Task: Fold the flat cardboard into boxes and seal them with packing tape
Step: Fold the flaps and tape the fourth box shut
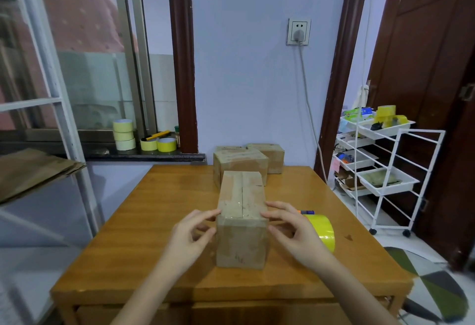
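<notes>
Counts across tabletop, windowsill and cart

I count three folded cardboard boxes on the tabletop [159, 196]: the nearest box [241, 222], a middle box [240, 163] and a far box [270, 156]. One yellow tape roll [323, 232] lies on the tabletop, five tape rolls sit on the windowsill [144, 156], three in a stack [124, 134] and two side by side [158, 144], and two more yellow rolls [389, 116] stand on the white cart [401, 160]. I see two hands, my left hand [191, 237] and right hand [293, 232].

Bare table [154, 211] lies open left of the near box [241, 222], while finished boxes [240, 163] behind and a tape roll [324, 232] at right block passage.
</notes>
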`<action>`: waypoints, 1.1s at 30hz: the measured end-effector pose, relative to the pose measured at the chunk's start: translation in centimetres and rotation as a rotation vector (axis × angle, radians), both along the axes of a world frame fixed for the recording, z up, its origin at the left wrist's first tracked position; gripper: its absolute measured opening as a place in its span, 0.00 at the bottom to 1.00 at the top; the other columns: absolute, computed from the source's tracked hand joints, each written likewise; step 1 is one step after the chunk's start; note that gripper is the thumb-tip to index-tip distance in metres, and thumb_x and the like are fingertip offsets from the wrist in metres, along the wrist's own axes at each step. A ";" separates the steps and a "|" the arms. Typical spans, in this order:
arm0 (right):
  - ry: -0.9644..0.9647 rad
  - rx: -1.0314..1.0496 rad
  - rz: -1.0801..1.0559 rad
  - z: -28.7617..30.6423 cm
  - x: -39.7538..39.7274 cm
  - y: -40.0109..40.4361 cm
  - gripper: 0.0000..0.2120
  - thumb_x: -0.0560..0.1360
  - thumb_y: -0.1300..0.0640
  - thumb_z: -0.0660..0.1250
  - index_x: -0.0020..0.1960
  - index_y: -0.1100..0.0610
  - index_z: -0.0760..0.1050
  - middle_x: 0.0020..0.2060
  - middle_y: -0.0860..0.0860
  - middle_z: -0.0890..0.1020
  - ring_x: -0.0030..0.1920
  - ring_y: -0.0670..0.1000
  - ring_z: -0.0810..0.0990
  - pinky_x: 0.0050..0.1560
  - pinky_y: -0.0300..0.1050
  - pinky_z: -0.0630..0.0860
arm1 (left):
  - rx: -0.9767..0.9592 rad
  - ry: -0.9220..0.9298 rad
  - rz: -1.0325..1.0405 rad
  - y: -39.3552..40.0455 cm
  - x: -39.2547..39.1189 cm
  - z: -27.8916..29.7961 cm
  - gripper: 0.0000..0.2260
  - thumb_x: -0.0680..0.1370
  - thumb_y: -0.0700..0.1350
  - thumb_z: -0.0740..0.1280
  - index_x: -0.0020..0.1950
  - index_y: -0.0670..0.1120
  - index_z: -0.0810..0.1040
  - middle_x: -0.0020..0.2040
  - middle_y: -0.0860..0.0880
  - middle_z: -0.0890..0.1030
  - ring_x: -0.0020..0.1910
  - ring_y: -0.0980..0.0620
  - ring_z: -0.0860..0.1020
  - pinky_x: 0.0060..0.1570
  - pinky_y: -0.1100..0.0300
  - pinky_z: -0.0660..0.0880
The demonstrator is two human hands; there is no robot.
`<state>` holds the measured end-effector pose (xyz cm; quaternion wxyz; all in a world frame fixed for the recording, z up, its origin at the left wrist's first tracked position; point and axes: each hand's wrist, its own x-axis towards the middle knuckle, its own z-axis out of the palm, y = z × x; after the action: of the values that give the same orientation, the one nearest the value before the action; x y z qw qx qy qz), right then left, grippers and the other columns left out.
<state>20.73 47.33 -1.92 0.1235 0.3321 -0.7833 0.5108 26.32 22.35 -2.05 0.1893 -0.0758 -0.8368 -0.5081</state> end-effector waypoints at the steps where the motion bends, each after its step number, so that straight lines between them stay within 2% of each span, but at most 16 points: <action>1: -0.002 -0.012 0.001 -0.1 -0.1 0.0 0.23 0.74 0.67 0.68 0.57 0.39 0.77 0.63 0.45 0.74 0.61 0.41 0.76 0.54 0.36 0.76 | -0.006 0.014 0.020 0.1 -0.2 0.0 0.22 0.74 0.35 0.69 0.58 0.61 0.78 0.47 0.59 0.78 0.47 0.57 0.78 0.49 0.57 0.80; 5: 0.012 -0.046 -0.046 -0.2 -0.6 -0.6 0.18 0.72 0.64 0.72 0.52 0.41 0.79 0.60 0.43 0.76 0.57 0.44 0.79 0.52 0.37 0.77 | -0.040 0.065 0.051 0.6 -0.6 0.1 0.20 0.73 0.37 0.72 0.51 0.63 0.77 0.48 0.58 0.79 0.46 0.59 0.79 0.46 0.63 0.79; 8: 0.009 -0.099 -0.078 -0.4 -0.8 -1.0 0.15 0.71 0.64 0.73 0.47 0.44 0.81 0.58 0.42 0.77 0.57 0.44 0.79 0.51 0.39 0.78 | -0.048 0.100 0.063 1.0 -1.0 0.1 0.17 0.71 0.40 0.74 0.49 0.62 0.78 0.46 0.58 0.80 0.43 0.58 0.79 0.43 0.63 0.79; 10: -0.010 -0.130 -0.062 -0.4 -0.9 -1.0 0.15 0.71 0.65 0.73 0.47 0.44 0.82 0.58 0.43 0.78 0.58 0.44 0.79 0.51 0.39 0.79 | -0.045 0.120 0.069 1.2 -1.2 0.2 0.15 0.71 0.41 0.74 0.47 0.61 0.80 0.44 0.59 0.80 0.41 0.57 0.79 0.41 0.63 0.78; 12: -0.045 -0.153 -0.021 -0.3 -1.0 -0.7 0.14 0.72 0.64 0.72 0.48 0.45 0.82 0.58 0.44 0.78 0.59 0.44 0.78 0.50 0.38 0.78 | -0.029 0.129 0.057 1.0 -1.3 0.2 0.13 0.71 0.41 0.74 0.47 0.60 0.81 0.44 0.61 0.80 0.41 0.55 0.79 0.40 0.63 0.78; 15: -0.082 -0.158 -0.005 0.0 -1.1 -0.4 0.10 0.73 0.63 0.71 0.48 0.49 0.83 0.58 0.45 0.79 0.60 0.45 0.77 0.46 0.33 0.75 | -0.010 0.118 0.017 0.6 -1.3 0.1 0.11 0.74 0.41 0.71 0.49 0.58 0.81 0.45 0.60 0.80 0.43 0.55 0.80 0.42 0.58 0.79; 17: -0.074 -0.167 -0.011 -0.2 -1.2 -0.4 0.09 0.73 0.62 0.71 0.48 0.49 0.83 0.58 0.45 0.79 0.60 0.46 0.77 0.45 0.33 0.74 | -0.023 0.125 0.006 0.5 -1.3 -0.1 0.12 0.74 0.41 0.70 0.51 0.59 0.81 0.46 0.61 0.79 0.44 0.56 0.79 0.42 0.59 0.79; 19: -0.061 -0.165 -0.002 -0.7 -1.3 -0.5 0.10 0.73 0.61 0.71 0.50 0.46 0.82 0.58 0.42 0.78 0.60 0.47 0.77 0.45 0.34 0.75 | -0.044 0.139 0.005 0.5 -1.4 -0.4 0.15 0.73 0.39 0.72 0.51 0.60 0.79 0.47 0.61 0.78 0.44 0.56 0.79 0.40 0.64 0.77; 21: -0.011 -0.110 -0.005 -1.1 -1.3 -0.5 0.16 0.73 0.62 0.72 0.54 0.42 0.79 0.61 0.40 0.75 0.62 0.46 0.76 0.47 0.36 0.77 | -0.057 0.136 -0.006 0.5 -1.5 -0.8 0.19 0.71 0.38 0.74 0.53 0.61 0.78 0.48 0.62 0.76 0.44 0.56 0.79 0.39 0.66 0.76; 26: 0.086 0.077 0.001 -1.7 -1.0 -0.2 0.29 0.72 0.63 0.73 0.61 0.35 0.68 0.70 0.40 0.65 0.67 0.41 0.70 0.53 0.37 0.77 | -0.081 0.125 -0.044 0.4 -1.5 -1.4 0.23 0.70 0.35 0.74 0.57 0.58 0.77 0.50 0.62 0.74 0.45 0.56 0.79 0.42 0.64 0.78; 28: 0.087 0.074 0.000 -1.5 -1.0 -0.2 0.26 0.73 0.62 0.72 0.60 0.36 0.69 0.69 0.41 0.67 0.66 0.41 0.71 0.53 0.36 0.76 | -0.089 0.141 -0.053 0.3 -1.6 -1.1 0.21 0.71 0.36 0.74 0.56 0.58 0.77 0.51 0.61 0.74 0.45 0.56 0.79 0.42 0.64 0.78; 32: 0.059 -0.007 -0.022 -0.4 -1.1 -0.4 0.05 0.75 0.55 0.68 0.51 0.47 0.77 0.61 0.42 0.74 0.60 0.41 0.76 0.50 0.33 0.74 | -0.137 0.158 -0.041 0.1 -2.0 -0.5 0.13 0.73 0.42 0.73 0.51 0.59 0.78 0.50 0.62 0.75 0.46 0.56 0.78 0.41 0.68 0.75; 33: 0.052 -0.013 -0.026 -0.3 -1.1 -0.5 0.05 0.75 0.52 0.67 0.50 0.50 0.77 0.59 0.42 0.75 0.59 0.42 0.76 0.50 0.33 0.73 | -0.140 0.159 -0.040 0.1 -2.0 -0.4 0.12 0.73 0.43 0.72 0.51 0.59 0.79 0.50 0.62 0.75 0.47 0.56 0.78 0.41 0.68 0.75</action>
<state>19.60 46.85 -2.21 0.1527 0.3343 -0.7808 0.5053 24.28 22.42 -2.44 0.2394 -0.1456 -0.8509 -0.4444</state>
